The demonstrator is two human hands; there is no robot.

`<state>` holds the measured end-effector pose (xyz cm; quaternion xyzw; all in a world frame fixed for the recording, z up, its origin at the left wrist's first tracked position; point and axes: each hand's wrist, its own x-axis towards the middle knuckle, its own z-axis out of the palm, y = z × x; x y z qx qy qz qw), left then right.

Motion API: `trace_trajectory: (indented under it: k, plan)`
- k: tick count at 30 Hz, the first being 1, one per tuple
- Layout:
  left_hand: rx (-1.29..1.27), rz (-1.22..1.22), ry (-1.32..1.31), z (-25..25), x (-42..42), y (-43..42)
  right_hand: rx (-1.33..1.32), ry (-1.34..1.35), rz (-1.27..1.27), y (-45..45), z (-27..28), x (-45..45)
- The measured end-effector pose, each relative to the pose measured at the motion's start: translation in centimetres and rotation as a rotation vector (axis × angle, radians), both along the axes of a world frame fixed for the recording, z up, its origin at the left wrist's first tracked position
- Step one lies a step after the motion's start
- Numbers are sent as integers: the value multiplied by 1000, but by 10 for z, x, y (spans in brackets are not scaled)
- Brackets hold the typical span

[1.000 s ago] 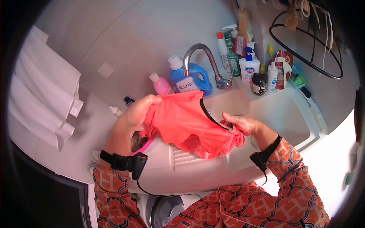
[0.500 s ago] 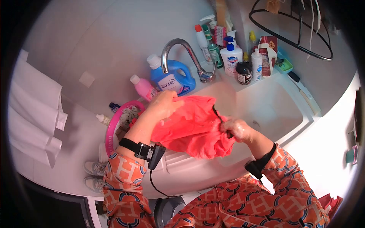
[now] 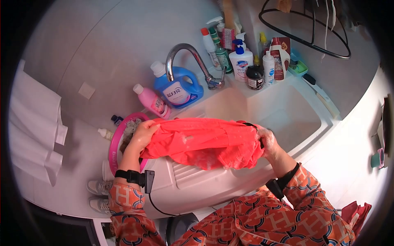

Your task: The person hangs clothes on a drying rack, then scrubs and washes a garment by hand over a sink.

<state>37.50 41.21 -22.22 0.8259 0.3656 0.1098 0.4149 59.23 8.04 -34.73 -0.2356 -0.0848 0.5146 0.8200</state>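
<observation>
A wet coral-red garment (image 3: 205, 141) with a dark trim is stretched sideways above the sink's ribbed ledge (image 3: 193, 174). My left hand (image 3: 144, 134) is closed on its left end, beside a pink-rimmed basin (image 3: 115, 143) that holds greyish cloth. At the other end, my right hand (image 3: 267, 141) grips the garment near the dark trim, with some suds on the skin. The cloth hides part of my right fingers. Behind the garment are the curved faucet (image 3: 188, 47) and the sink bowl (image 3: 287, 119).
A blue detergent jug (image 3: 178, 90) and a pink bottle (image 3: 152, 100) stand left of the faucet. Several bottles, including a white pump bottle (image 3: 241, 63), line the back ledge. A brush (image 3: 320, 92) lies on the right edge. White cloth (image 3: 37, 123) hangs at left, above shoes (image 3: 98, 187).
The view has shifted, so the sink items appear further left. My hands have moved apart from half a second ago, and the garment is now stretched wide and flatter between them.
</observation>
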Motion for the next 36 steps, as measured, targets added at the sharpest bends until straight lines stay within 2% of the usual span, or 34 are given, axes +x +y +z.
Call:
trace_trajectory:
  k: [1,4,7,16,18,19,21,22,23,24,25,27,28,29,30,31,33,34,36]
  plan:
    - [-105,24,-108,5,-2,-7,-4,-16,15,-2,3,-1]
    - [-99,87,-89,28,-5,-33,-2,-83,55,-6,8,-2]
    - [-245,54,-160,36,-14,-36,18,-169,93,-10,0,1]
    - [11,76,-104,78,-2,-59,-56,-294,120,-12,15,-2]
    - [-48,134,-239,83,7,-63,-54,-347,86,-9,10,2]
    - [-94,143,-313,80,16,-61,-41,-286,121,-7,17,0]
    - [-11,15,-261,67,27,-41,-74,-234,169,5,33,-6]
    - [437,-21,42,57,38,-47,-66,-382,225,17,23,-2]
    - [903,-28,326,49,44,-57,-94,-462,216,18,43,-9]
    - [854,-108,337,41,47,-72,-43,-465,260,27,42,-12]
    - [898,-172,257,33,50,-92,-57,-610,213,34,45,-15]
    - [784,-407,-16,17,50,-114,101,-456,217,46,41,-21]
    - [599,-412,-50,23,46,-141,-24,-538,262,46,43,-19]
    - [663,-521,-134,7,37,-144,-4,-484,264,42,50,-22]
    - [370,-452,-9,13,32,-169,16,-429,266,39,54,-24]
    - [485,-490,-145,8,25,-182,29,-442,264,41,49,-24]
    - [201,-420,-90,3,13,-199,-26,-565,210,33,61,-28]
    - [365,-616,-312,-46,22,-165,-91,-664,109,37,61,-35]
    - [23,-360,-247,-46,2,-198,-94,-756,135,57,31,-39]
